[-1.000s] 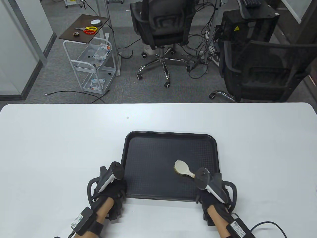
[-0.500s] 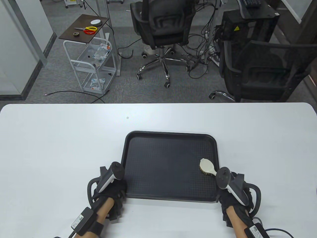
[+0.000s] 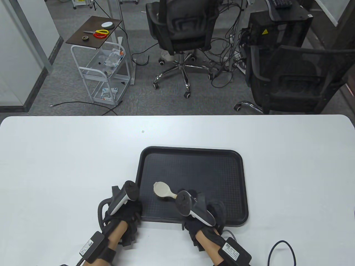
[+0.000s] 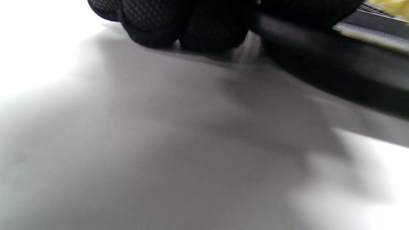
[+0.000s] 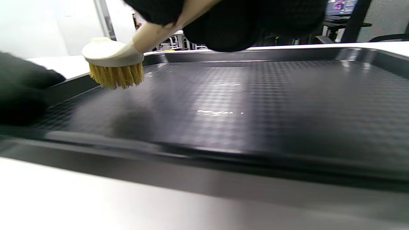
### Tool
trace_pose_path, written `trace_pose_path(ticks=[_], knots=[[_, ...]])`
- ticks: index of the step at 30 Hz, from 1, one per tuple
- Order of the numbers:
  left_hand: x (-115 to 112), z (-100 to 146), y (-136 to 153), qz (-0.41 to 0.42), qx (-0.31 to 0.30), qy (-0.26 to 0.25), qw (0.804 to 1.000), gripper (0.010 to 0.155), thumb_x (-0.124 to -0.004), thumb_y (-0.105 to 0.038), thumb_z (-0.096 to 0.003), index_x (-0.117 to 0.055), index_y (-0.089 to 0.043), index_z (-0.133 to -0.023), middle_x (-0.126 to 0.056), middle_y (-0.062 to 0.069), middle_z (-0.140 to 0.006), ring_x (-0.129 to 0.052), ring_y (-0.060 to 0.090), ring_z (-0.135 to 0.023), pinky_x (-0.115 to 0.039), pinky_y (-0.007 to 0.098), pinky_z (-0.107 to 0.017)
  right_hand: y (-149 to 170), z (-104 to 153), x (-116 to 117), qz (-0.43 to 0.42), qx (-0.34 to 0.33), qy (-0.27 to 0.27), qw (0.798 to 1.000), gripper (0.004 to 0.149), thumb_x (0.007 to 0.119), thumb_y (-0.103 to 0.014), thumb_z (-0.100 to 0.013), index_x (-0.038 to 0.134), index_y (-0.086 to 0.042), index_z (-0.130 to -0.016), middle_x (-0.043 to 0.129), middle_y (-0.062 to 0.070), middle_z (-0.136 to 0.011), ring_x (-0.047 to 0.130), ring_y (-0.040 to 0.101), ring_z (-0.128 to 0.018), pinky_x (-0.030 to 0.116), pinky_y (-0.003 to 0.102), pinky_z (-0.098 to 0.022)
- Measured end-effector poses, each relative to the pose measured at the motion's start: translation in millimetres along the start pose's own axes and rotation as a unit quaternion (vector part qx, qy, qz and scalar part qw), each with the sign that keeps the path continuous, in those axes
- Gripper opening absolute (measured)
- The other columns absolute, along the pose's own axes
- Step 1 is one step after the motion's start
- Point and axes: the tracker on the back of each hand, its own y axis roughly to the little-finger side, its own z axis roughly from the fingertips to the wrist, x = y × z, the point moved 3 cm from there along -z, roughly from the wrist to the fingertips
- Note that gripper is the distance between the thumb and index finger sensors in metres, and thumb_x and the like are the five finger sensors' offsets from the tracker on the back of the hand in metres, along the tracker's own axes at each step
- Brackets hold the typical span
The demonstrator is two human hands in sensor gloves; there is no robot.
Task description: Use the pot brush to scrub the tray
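Black textured tray (image 3: 194, 177): flat on white table (image 3: 55, 166), near front edge. Pot brush (image 3: 163, 190): cream head, yellow bristles down on the tray's near-left floor. Right hand (image 3: 206, 219): fingers curled round the brush handle. Left hand (image 3: 126, 214): at the tray's near-left corner, touching its rim; whether it clasps the rim cannot be told. Beyond the table: office chairs (image 3: 180, 33), wire cart (image 3: 102, 72).

This is an office or lab workspace. Grey carpet (image 3: 69, 94) covers the floor beyond the white rounded table (image 3: 55, 155). Two black mesh swivel chairs (image 3: 180, 30) stand at upper centre and right, tangled black cables (image 3: 227, 55) between them. At upper left, a white wire trolley (image 3: 105, 74) carries yellow-handled scissors (image 3: 100, 32).
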Motion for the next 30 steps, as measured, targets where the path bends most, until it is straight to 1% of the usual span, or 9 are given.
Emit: trace_pose_path(ticks=[2,6,9,12,14,17,23,26,30], knots=[[0,0,0,0.000,0.000,0.000,1.000,0.077,-0.070,-0.051,-0.0461,-0.037,-0.016,-0.106,-0.079,0.000,-0.061,-0.080,0.022,-0.056,-0.054,0.052,-0.070,-14,-3,6,-0.008,-0.008,-0.007,1.000,0.053,0.076,-0.026,-0.049,0.065,-0.029,-0.101,0.071,0.008,-0.099,0.087,0.026,-0.071,0.080,0.045,-0.050],[0,0,0,-0.001,0.000,0.000,1.000,0.077,-0.070,-0.051,-0.0461,-0.037,-0.016,-0.106,-0.079,0.001,-0.060,-0.080,0.022,-0.056,-0.054,0.052,-0.070,-25,-3,14,-0.008,-0.020,-0.015,1.000,0.053,0.076,-0.027,-0.049,0.065,-0.030,-0.101,0.071,0.008,-0.098,0.087,0.026,-0.071,0.080,0.044,-0.050],[0,0,0,-0.001,0.000,-0.001,1.000,0.077,-0.070,-0.051,-0.0460,-0.037,-0.016,-0.106,-0.079,0.000,-0.060,-0.080,0.022,-0.056,-0.054,0.052,-0.070,-20,0,17,-0.015,-0.025,-0.021,0.999,0.053,0.076,-0.027,-0.049,0.066,-0.029,-0.101,0.072,0.008,-0.098,0.088,0.026,-0.070,0.081,0.044,-0.049],[0,0,0,-0.001,0.000,0.001,1.000,0.077,-0.070,-0.051,-0.0462,-0.037,-0.016,-0.106,-0.079,0.001,-0.061,-0.080,0.022,-0.056,-0.054,0.052,-0.070,-2,6,18,-0.028,-0.012,-0.027,0.999,0.053,0.076,-0.026,-0.049,0.067,-0.029,-0.100,0.072,0.009,-0.097,0.088,0.026,-0.070,0.080,0.045,-0.049],[0,0,0,-0.001,0.000,0.001,1.000,0.077,-0.070,-0.051,-0.0462,-0.037,-0.016,-0.106,-0.079,0.001,-0.060,-0.080,0.022,-0.056,-0.054,0.052,-0.070,16,12,16,-0.021,-0.001,-0.024,0.999,0.053,0.076,-0.026,-0.048,0.067,-0.030,-0.100,0.072,0.009,-0.097,0.088,0.026,-0.070,0.081,0.045,-0.048],[0,0,0,-0.001,0.000,0.000,1.000,0.077,-0.070,-0.051,-0.0461,-0.037,-0.016,-0.106,-0.079,0.001,-0.061,-0.080,0.022,-0.056,-0.054,0.052,-0.070,53,22,12,-0.021,0.027,-0.026,0.999,0.052,0.077,-0.025,-0.048,0.068,-0.030,-0.099,0.073,0.009,-0.097,0.088,0.027,-0.070,0.081,0.046,-0.048],[0,0,0,-0.001,0.000,-0.003,1.000,0.077,-0.070,-0.051,-0.0460,-0.037,-0.016,-0.106,-0.079,0.000,-0.061,-0.080,0.021,-0.056,-0.054,0.052,-0.070,139,48,-1,-0.024,0.107,-0.028,0.994,0.052,0.078,-0.024,-0.048,0.069,-0.031,-0.099,0.073,0.010,-0.096,0.089,0.028,-0.070,0.081,0.047,-0.049],[0,0,0,-0.003,0.001,-0.004,1.000,0.077,-0.070,-0.051,-0.0461,-0.037,-0.016,-0.106,-0.079,0.000,-0.061,-0.080,0.021,-0.056,-0.054,0.052,-0.070,183,64,-7,-0.036,0.155,-0.029,0.987,0.052,0.078,-0.024,-0.048,0.070,-0.030,-0.098,0.073,0.011,-0.096,0.089,0.029,-0.070,0.080,0.048,-0.049],[0,0,0,-0.001,0.000,-0.003,1.000,0.077,-0.070,-0.051,-0.0460,-0.037,-0.016,-0.106,-0.079,0.000,-0.061,-0.080,0.021,-0.056,-0.054,0.052,-0.070,217,78,-16,-0.017,0.194,-0.021,0.981,0.052,0.078,-0.024,-0.048,0.070,-0.030,-0.098,0.074,0.011,-0.096,0.088,0.029,-0.070,0.080,0.048,-0.049]])
